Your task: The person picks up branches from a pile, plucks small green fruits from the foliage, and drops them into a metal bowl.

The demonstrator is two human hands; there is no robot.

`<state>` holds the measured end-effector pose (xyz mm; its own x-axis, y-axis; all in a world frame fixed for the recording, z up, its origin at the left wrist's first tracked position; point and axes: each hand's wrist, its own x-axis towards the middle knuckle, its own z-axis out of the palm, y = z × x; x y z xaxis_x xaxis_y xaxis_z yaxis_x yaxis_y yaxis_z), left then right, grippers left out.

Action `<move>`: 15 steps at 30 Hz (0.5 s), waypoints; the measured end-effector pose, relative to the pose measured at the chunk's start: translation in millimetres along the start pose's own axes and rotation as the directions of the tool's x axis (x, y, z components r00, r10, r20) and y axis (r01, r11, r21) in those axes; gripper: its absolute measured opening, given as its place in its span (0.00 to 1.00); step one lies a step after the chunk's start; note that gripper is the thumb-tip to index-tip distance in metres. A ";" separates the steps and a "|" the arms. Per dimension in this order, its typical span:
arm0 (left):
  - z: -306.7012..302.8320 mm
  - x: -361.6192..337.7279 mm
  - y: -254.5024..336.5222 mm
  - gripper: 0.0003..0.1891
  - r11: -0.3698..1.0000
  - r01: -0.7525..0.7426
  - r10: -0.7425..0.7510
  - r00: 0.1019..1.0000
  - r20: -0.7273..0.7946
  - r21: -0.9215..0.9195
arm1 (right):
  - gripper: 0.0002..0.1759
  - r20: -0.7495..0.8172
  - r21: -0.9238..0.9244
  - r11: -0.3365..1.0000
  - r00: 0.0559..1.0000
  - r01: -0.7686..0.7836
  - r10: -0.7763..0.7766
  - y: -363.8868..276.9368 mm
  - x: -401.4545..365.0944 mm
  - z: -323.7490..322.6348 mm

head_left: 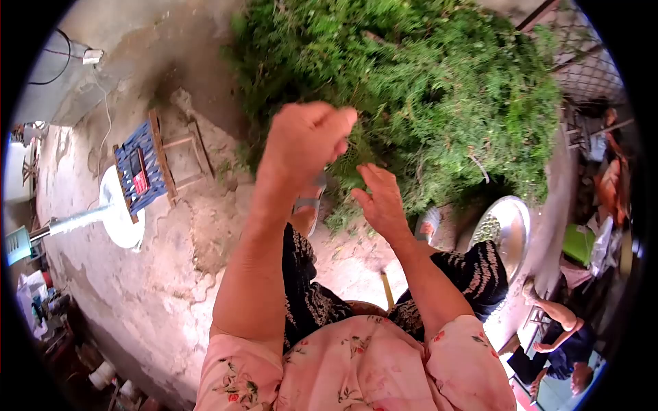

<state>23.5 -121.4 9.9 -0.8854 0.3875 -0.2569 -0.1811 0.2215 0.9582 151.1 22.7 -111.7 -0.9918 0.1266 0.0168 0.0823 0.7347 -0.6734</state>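
Observation:
A large heap of feathery green cut branches fills the ground ahead of my feet. My left hand is raised over its near left edge, fingers curled into a fist. What those fingers hold, if anything, is hidden. Lower and to the right, my right hand is at the near edge of the greenery, thumb and fingers apart. I see nothing in it. Beside my right knee is a wide metal basin with small green bits in it.
To the left stands a blue woven stool bearing a dark phone-like object. A white round fan-like object is next to it. Wire mesh is at the upper right. Another person sits at the lower right.

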 end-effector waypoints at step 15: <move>65.3 17.4 22.4 0.18 0.531 -0.389 0.590 0.808 0.001 0.753 | 0.26 -0.024 -0.559 0.765 0.916 0.319 -0.400 -27.4 19.3 -118.1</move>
<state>32.0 -51.2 18.7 -0.8214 0.4442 0.3577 0.5703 0.6408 0.5139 141.3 83.7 -5.7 -0.9394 -0.1619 0.3021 -0.1991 0.9752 -0.0965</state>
